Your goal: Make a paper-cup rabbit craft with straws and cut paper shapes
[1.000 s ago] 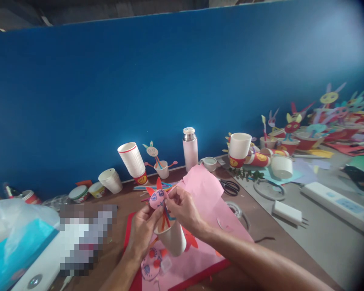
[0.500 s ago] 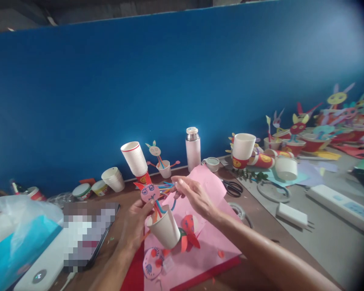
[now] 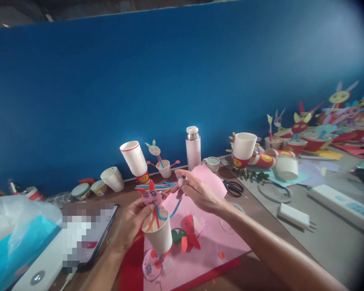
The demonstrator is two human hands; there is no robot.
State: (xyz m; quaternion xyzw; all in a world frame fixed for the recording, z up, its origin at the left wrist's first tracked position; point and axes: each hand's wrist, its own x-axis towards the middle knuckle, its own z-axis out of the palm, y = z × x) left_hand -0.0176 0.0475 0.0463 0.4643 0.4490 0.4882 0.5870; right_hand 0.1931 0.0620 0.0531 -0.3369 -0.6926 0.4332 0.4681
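The left hand (image 3: 134,218) pinches the pink paper head (image 3: 153,199) above the paper cup (image 3: 159,238), likely steadying it; whether the right hand (image 3: 199,192), near the blue stem (image 3: 176,208), grips anything is unclear.

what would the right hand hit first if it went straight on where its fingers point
Probably the white cup holding the paper rabbit, which the right hand points toward, though depth is unclear and it might pass over.

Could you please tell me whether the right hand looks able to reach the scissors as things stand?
Probably yes: the scissors lie to the right of the right hand, beside the pink paper, and nothing tall seems to stand between them.
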